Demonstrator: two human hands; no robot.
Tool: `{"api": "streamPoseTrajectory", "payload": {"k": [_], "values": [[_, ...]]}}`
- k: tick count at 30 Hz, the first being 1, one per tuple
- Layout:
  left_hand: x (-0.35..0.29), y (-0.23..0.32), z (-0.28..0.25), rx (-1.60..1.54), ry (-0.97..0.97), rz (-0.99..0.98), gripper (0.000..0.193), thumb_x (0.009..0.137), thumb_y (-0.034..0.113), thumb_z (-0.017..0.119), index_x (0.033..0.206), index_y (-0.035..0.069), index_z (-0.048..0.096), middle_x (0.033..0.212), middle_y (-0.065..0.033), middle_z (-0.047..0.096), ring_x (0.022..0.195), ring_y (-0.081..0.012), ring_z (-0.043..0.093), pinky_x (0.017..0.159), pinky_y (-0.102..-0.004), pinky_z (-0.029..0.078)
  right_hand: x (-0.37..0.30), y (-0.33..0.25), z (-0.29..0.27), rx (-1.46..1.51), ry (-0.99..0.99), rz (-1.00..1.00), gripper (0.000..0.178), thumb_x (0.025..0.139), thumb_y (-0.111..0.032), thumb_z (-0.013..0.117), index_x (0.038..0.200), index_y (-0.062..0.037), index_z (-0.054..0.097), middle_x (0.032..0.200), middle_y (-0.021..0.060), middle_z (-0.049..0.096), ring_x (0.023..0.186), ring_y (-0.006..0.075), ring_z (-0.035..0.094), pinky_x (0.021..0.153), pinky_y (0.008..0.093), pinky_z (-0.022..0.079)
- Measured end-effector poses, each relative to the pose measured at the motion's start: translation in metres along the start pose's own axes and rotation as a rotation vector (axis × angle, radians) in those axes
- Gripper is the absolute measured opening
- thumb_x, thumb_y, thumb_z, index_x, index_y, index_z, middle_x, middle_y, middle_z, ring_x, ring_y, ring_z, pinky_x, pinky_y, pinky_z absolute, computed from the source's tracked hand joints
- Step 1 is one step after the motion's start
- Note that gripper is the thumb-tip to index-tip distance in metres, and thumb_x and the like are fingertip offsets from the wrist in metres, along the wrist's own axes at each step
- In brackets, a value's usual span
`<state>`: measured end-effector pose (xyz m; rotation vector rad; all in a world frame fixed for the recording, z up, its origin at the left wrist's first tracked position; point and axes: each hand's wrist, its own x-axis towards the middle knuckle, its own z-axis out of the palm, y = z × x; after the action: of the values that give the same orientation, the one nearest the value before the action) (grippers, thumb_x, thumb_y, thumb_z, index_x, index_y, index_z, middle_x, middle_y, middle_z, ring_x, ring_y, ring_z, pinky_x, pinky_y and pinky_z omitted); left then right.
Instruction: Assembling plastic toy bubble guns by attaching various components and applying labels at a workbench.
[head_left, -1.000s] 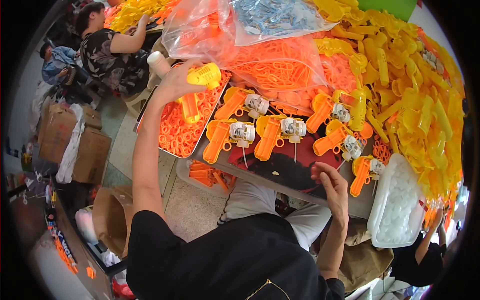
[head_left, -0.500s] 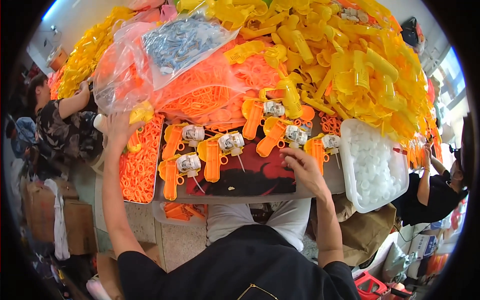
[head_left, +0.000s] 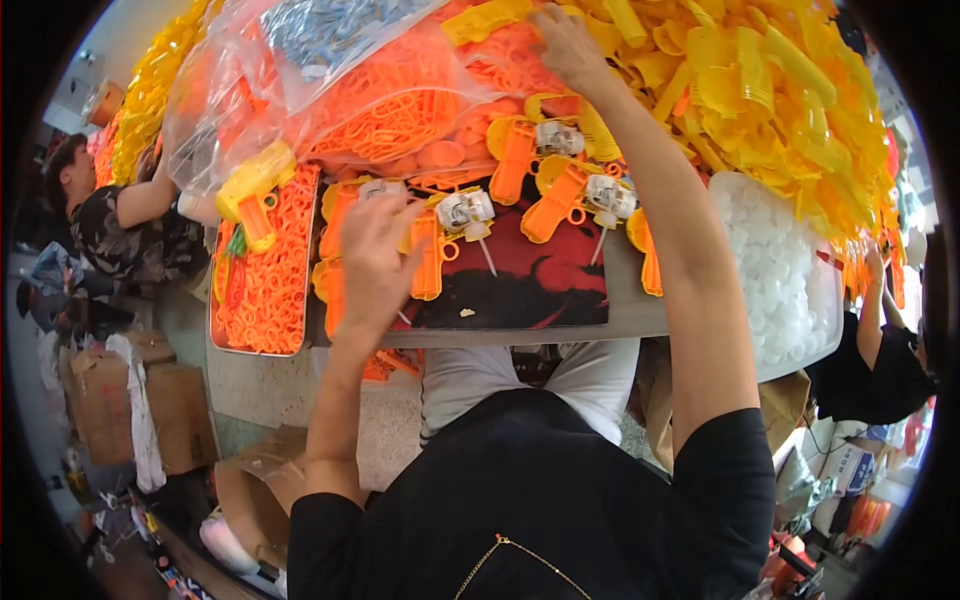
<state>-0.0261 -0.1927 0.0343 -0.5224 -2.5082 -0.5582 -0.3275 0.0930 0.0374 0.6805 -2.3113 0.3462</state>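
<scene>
My left hand [head_left: 378, 262] hovers over the row's left end, slightly blurred, fingers apart and holding nothing. Under and beside it lie orange-and-yellow toy gun halves [head_left: 428, 265], several fitted with a clear-and-white mechanism [head_left: 466, 210] and a thin pale tube. My right hand [head_left: 575, 52] reaches far forward to the edge of the yellow shell heap [head_left: 720, 90]. Its fingers look spread beside a yellow shell [head_left: 488, 20], with no grip visible. A closed-looking yellow toy gun [head_left: 256, 190] rests on the tray [head_left: 262, 352] of orange rings. My right forearm hides part of the row.
Bags of orange parts [head_left: 390, 125] and blue-grey pieces [head_left: 325, 35] lie at the back. A white tub [head_left: 838, 320] of white caps stands right. A dark red-and-black mat [head_left: 540, 290] covers the table front. Co-workers sit left [head_left: 130, 215] and right [head_left: 870, 350].
My left hand has let go of the yellow toy gun over the ring tray and moved right to the row. My right hand has gone forward from the row to the yellow heap. The view has shifted.
</scene>
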Motion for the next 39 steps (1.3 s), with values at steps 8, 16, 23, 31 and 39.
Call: {"api": "streamPoseTrajectory", "payload": {"k": [8, 16, 23, 31, 39], "values": [[-0.006, -0.004, 0.034, 0.07, -0.368, 0.053, 0.086, 0.08, 0.035, 0.081, 0.151, 0.005, 0.042, 0.143, -0.0134, 0.051, 0.138, -0.0299, 0.045, 0.123, -0.0593, 0.016, -0.004, -0.021, -0.097, -0.328, -0.259, 0.396, 0.023, 0.092, -0.009, 0.066, 0.115, -0.005, 0.068, 0.138, 0.0165, 0.055, 0.12, 0.036, 0.058, 0.095, 0.0469, 0.054], [-0.02, 0.024, 0.036, -0.142, -0.349, 0.107, 0.093, 0.076, 0.032, 0.085, 0.154, 0.009, 0.039, 0.15, -0.0086, 0.049, 0.141, -0.0255, 0.044, 0.125, -0.0564, 0.01, -0.153, -0.113, -0.205, 1.188, -0.123, 0.773, 0.032, 0.109, -0.031, 0.051, 0.105, -0.0024, 0.063, 0.083, 0.0049, 0.068, 0.066, 0.0106, 0.064, 0.058, 0.0247, 0.048], [0.029, 0.062, 0.004, -1.083, -0.091, -0.263, 0.076, 0.087, 0.025, 0.083, 0.148, 0.005, 0.042, 0.132, -0.0145, 0.061, 0.126, -0.0215, 0.057, 0.106, -0.0361, 0.047, -0.222, -0.237, -0.179, 1.102, -0.435, 0.722, 0.022, 0.108, -0.023, 0.054, 0.106, -0.0015, 0.059, 0.072, 0.0027, 0.062, 0.063, 0.0089, 0.058, 0.058, 0.027, 0.045], [0.033, 0.015, 0.002, -0.523, -0.564, -0.153, 0.068, 0.086, 0.025, 0.082, 0.141, 0.004, 0.048, 0.126, -0.0138, 0.066, 0.114, -0.0219, 0.064, 0.1, -0.0354, 0.05, -0.266, -0.198, -0.148, 0.648, -0.146, 0.623, 0.02, 0.094, -0.003, 0.058, 0.113, -0.0015, 0.066, 0.105, 0.0195, 0.069, 0.096, 0.0391, 0.063, 0.086, 0.0444, 0.052], [0.05, 0.009, 0.057, -0.402, -0.827, 0.103, 0.084, 0.081, 0.047, 0.078, 0.144, 0.0, 0.048, 0.128, -0.0253, 0.062, 0.123, -0.0395, 0.058, 0.105, -0.0443, 0.045, -0.245, -0.157, -0.098, 0.634, -0.331, 0.405, 0.041, 0.083, 0.001, 0.062, 0.124, -0.0038, 0.065, 0.124, 0.0134, 0.066, 0.12, 0.035, 0.053, 0.108, 0.0436, 0.041]]}}
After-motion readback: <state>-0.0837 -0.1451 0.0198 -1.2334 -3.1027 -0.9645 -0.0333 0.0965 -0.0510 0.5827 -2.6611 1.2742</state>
